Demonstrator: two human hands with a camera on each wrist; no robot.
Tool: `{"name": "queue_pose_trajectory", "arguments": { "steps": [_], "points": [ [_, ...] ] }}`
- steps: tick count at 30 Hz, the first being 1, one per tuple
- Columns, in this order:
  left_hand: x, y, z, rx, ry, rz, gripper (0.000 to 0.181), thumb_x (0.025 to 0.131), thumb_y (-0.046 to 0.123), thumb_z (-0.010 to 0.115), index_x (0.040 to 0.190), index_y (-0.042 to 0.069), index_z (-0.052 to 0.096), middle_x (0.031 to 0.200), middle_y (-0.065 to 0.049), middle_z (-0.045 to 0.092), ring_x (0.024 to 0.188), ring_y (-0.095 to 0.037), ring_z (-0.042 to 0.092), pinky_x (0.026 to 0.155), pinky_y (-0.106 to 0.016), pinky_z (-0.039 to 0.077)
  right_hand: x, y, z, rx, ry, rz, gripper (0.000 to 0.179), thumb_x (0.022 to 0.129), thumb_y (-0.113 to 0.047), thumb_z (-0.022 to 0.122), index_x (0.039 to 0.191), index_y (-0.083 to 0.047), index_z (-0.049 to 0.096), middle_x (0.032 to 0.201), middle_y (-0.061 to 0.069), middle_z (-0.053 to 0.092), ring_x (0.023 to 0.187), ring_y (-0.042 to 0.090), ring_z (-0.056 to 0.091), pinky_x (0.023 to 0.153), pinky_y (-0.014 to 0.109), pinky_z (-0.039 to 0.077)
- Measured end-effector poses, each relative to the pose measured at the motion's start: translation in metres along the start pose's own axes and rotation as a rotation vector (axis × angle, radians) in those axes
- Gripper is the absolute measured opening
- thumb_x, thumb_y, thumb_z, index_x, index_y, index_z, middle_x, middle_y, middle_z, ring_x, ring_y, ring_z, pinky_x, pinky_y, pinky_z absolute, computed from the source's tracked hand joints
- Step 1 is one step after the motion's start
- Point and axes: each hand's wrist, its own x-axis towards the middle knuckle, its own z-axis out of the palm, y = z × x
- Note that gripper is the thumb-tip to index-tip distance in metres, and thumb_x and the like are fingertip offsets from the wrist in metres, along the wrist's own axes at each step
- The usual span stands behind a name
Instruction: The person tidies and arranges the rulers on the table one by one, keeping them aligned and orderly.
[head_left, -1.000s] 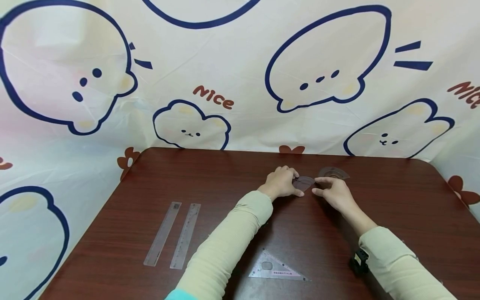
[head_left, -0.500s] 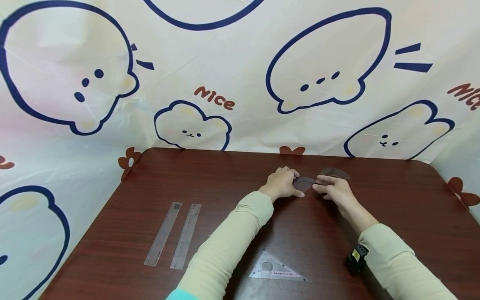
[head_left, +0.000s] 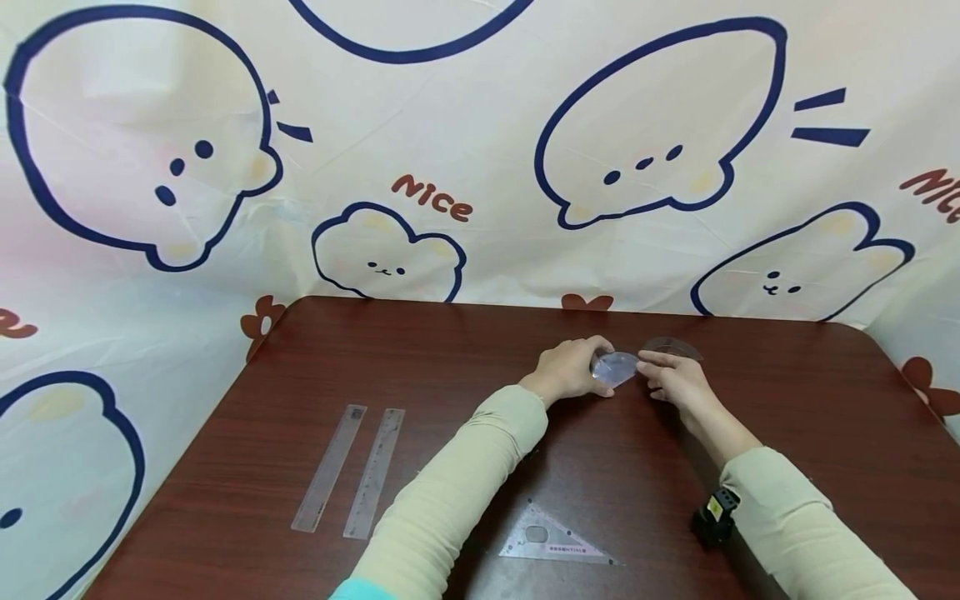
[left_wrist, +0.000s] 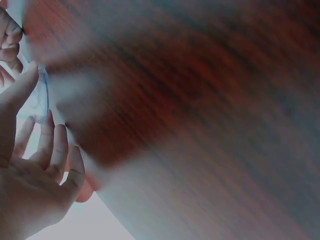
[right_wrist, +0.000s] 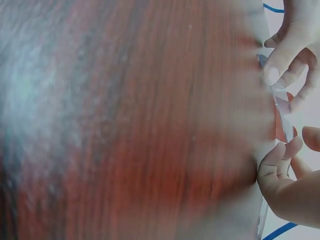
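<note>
A clear protractor [head_left: 615, 369] is held up between both hands near the back of the table, its face catching pale light. My left hand [head_left: 567, 369] grips its left side, thumb on the near edge and fingers behind. My right hand [head_left: 677, 383] pinches the right corner with its fingertips. In the left wrist view, tick marks run along the curved edge of the protractor [left_wrist: 44, 95]. The right wrist view has it almost edge-on, with the right fingertips [right_wrist: 290, 146] at its lower end. A second clear protractor [head_left: 672, 344] lies just behind the right hand, partly covered by it.
Two clear straight rulers, a left one [head_left: 328, 468] and a right one [head_left: 374, 473], lie side by side left of the left arm. A clear set square [head_left: 551, 537] lies between the forearms. A printed cloth [head_left: 502, 167] stands behind the brown table [head_left: 450, 350].
The held protractor has tilted and risen slightly, its face turning from dark to pale. The left fingers have shifted a little right along with it. The right fingers have closed in on its corner.
</note>
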Motion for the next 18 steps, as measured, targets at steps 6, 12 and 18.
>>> {"name": "queue_pose_trajectory", "arguments": {
  "steps": [6,12,18],
  "points": [
    [-0.0029,-0.0004,-0.0018,-0.045,0.004,0.034,0.063,0.080,0.040,0.083,0.136,0.032,0.054,0.106,0.010,0.064,0.093,-0.005,0.058,0.074,-0.031,0.044,-0.0008,0.0001,0.0000,-0.077,0.012,-0.040,0.047,0.102,-0.019,0.054,0.142,0.006,0.048,0.090,0.005,0.054,0.074,0.010,0.051,0.066,0.022,0.050],
    [-0.0042,-0.0020,-0.0014,-0.063,-0.006,0.014,0.069,0.082,0.043,0.081,0.141,0.029,0.049,0.107,0.011,0.064,0.096,-0.005,0.060,0.082,-0.034,0.044,-0.0031,-0.0001,-0.0022,-0.122,0.034,-0.061,0.044,0.102,-0.017,0.054,0.139,0.006,0.050,0.093,0.007,0.057,0.075,0.013,0.053,0.066,0.025,0.051],
    [-0.0066,-0.0043,-0.0016,-0.089,-0.004,-0.027,0.059,0.085,0.044,0.077,0.136,0.023,0.054,0.103,0.013,0.065,0.093,-0.004,0.060,0.086,-0.034,0.043,-0.0028,0.0009,-0.0041,-0.102,0.058,-0.061,0.046,0.101,-0.019,0.056,0.139,0.005,0.051,0.089,0.001,0.059,0.074,0.012,0.054,0.066,0.024,0.051]
  ]
}}
